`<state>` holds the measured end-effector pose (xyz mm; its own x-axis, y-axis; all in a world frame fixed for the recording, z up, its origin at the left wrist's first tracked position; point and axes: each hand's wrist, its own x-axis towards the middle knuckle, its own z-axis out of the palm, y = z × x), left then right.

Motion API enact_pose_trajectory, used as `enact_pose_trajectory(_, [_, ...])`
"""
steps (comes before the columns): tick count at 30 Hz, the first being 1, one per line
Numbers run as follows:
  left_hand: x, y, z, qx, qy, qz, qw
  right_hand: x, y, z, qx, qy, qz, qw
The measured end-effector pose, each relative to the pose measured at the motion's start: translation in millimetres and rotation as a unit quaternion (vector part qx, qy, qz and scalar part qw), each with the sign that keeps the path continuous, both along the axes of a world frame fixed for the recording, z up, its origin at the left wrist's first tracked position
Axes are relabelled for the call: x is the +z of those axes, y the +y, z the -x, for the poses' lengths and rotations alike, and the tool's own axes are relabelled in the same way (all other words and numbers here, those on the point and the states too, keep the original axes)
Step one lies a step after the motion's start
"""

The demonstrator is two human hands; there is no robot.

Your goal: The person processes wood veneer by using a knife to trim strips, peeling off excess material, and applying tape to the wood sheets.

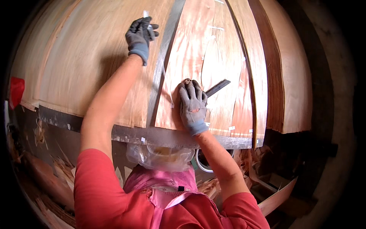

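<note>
My left hand [140, 38], in a grey-blue work glove with dark fingers, is raised over the pale wood sheet on the left. Its fingers are closed on a small white piece [145, 13], perhaps tape; some fingers stick out sideways. My right hand [193, 105], in a matching glove, rests on the reddish wood veneer [173, 80]. A dark, flat, straight-edged tool [218, 87] juts from under it to the upper right; its gripped end is hidden. Small white tape pieces [231, 128] dot the veneer. A thin pale strip [171, 100] hangs near my right hand.
A dark bar [166, 49] runs between the pale sheet [87, 65] and the veneer. A narrow dark strip [249, 80] lies along the right. Beyond it stands a thick veneer stack [295, 76]. Wood scraps [63, 164] and a clear plastic bag [160, 155] are below the table edge.
</note>
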<state>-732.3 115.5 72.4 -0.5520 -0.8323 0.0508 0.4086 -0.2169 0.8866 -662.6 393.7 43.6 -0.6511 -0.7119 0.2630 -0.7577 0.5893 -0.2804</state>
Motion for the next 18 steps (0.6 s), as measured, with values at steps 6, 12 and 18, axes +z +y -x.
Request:
enact_pose_trajectory(6, [24, -47, -46, 0.057, 0.032, 0.120, 0.991, -2, -2, -2, -0.002, 0.019, -0.017, 1.000])
enact_pose_trajectory(12, [106, -25, -85, 0.024, 0.028, 0.370, 0.928, -7, 2, 3, -0.006, 0.043, 0.000, 0.999])
enact_pose_trajectory(18, [104, 51, -65, -0.314, -0.151, 0.191, 0.918, 39, 26, 29, -0.044, 0.018, 0.094, 0.994])
